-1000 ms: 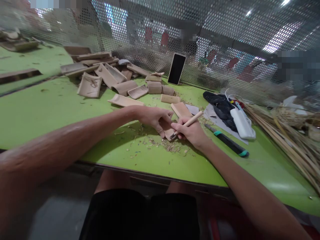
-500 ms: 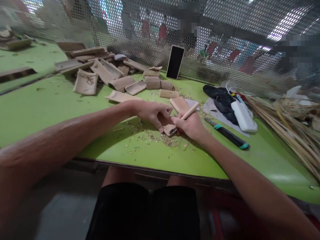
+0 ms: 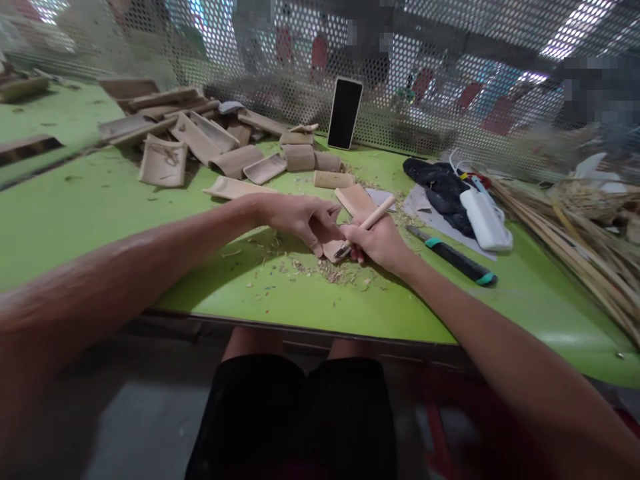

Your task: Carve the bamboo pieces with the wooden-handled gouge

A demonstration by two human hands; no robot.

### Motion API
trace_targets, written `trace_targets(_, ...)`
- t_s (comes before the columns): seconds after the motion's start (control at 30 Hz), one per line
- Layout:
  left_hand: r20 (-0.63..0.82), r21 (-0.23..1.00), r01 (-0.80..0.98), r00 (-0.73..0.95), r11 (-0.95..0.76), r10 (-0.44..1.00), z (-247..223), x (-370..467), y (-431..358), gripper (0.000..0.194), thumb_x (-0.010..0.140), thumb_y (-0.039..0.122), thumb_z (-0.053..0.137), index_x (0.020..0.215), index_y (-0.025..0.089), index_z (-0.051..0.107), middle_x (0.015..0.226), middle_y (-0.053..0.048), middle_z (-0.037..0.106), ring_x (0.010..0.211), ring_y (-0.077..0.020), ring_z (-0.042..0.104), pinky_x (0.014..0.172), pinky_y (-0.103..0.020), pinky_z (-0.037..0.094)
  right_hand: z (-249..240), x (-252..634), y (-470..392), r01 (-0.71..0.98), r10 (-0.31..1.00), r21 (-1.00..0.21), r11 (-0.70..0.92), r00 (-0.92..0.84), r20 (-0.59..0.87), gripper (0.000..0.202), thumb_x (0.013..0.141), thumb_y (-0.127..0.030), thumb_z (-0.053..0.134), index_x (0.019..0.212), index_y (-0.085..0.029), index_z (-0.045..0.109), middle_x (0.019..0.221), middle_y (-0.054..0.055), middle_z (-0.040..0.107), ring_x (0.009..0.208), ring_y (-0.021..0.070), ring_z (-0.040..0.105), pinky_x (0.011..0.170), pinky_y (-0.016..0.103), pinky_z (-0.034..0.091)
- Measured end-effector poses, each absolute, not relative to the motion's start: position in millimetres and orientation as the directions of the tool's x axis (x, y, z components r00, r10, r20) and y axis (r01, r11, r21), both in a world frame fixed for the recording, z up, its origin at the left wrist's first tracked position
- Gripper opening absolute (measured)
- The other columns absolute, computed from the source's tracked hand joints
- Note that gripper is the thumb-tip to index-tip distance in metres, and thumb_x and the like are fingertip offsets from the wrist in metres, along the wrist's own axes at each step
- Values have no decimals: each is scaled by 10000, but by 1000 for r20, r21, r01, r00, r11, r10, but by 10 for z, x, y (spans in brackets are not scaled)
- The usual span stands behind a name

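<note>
My left hand (image 3: 297,215) is closed around a curved bamboo piece (image 3: 331,250), its thumb near the piece's front edge. In my right hand (image 3: 384,241) is a carving tool (image 3: 379,211) with a pale round wooden handle, gripped like a pen. The tool's small metal tip points down and left and rests at the near end of the bamboo piece; its exact shape is too small to tell. Pale shavings (image 3: 336,271) lie on the green table just below both hands. Another flat bamboo piece (image 3: 353,199) lies right behind my right hand.
Several split bamboo pieces (image 3: 235,160) are heaped at the back left. A phone (image 3: 345,113) leans against the perforated metal screen (image 3: 380,143). To the right lie a black-and-teal knife (image 3: 463,263), dark gloves (image 3: 435,190), a white device (image 3: 486,220) and long bamboo strips (image 3: 565,247).
The view has shifted slightly, so the table sits a little higher and further left. Both hands keep their grips, and the tool tip stays at the bamboo piece's near end.
</note>
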State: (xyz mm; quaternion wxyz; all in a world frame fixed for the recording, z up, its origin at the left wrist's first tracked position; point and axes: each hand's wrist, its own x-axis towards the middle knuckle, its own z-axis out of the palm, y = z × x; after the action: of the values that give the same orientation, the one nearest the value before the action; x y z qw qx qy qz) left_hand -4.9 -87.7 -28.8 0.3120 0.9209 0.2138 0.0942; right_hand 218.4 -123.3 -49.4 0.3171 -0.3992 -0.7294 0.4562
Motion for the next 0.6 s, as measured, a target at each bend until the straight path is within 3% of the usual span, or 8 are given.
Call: trace_targets(0.6,13,591,375,881,-714,473,-296,-52,-888,440,795,478,763,1150,217,764,907,-41,532,856,-182,463,770,-262,376,-500,2195,-1170,283,848,-935,213,-528,33,369,814,-352,697,528,-189,528,424,-11,532,361,113,524,325,220,409)
